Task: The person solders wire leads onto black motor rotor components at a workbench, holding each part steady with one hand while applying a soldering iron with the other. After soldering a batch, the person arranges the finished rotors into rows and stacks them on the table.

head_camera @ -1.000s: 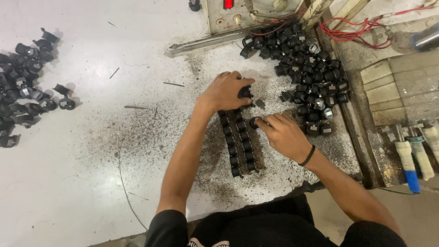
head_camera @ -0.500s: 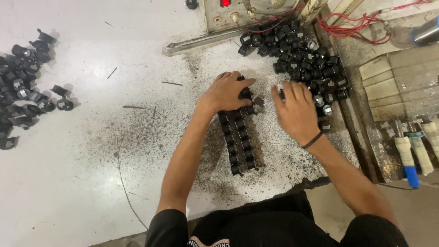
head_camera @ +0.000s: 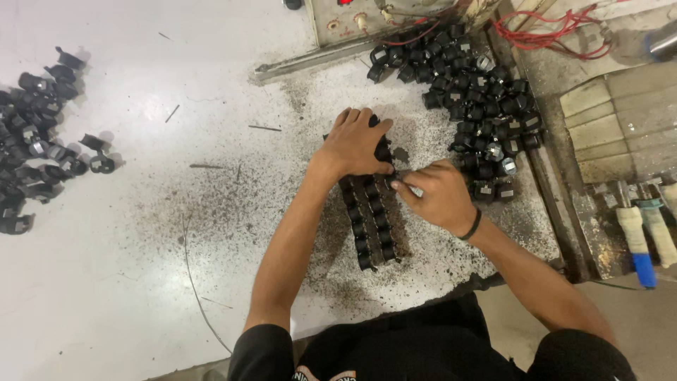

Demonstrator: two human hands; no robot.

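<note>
Two neat rows of small black parts [head_camera: 371, 224] lie on the white table in front of me. My left hand [head_camera: 355, 147] rests over the far end of these rows, fingers curled down onto the top pieces. My right hand [head_camera: 436, 195] is beside it on the right, fingertips pinched on a small black part at the upper end of the right row. A black band circles my right wrist. A loose pile of black parts [head_camera: 469, 92] spreads just beyond my right hand.
Another heap of black parts [head_camera: 35, 141] lies at the table's left edge. Dark grit and thin wire scraps dot the white table [head_camera: 176, 268]. A metal fixture with red wires [head_camera: 564, 35] stands at the back; taped tool handles [head_camera: 638, 236] lie far right.
My right hand reached up to the loose pile, then came back down to the top of the rows with its fingers pinched. My left hand stayed on the rows.
</note>
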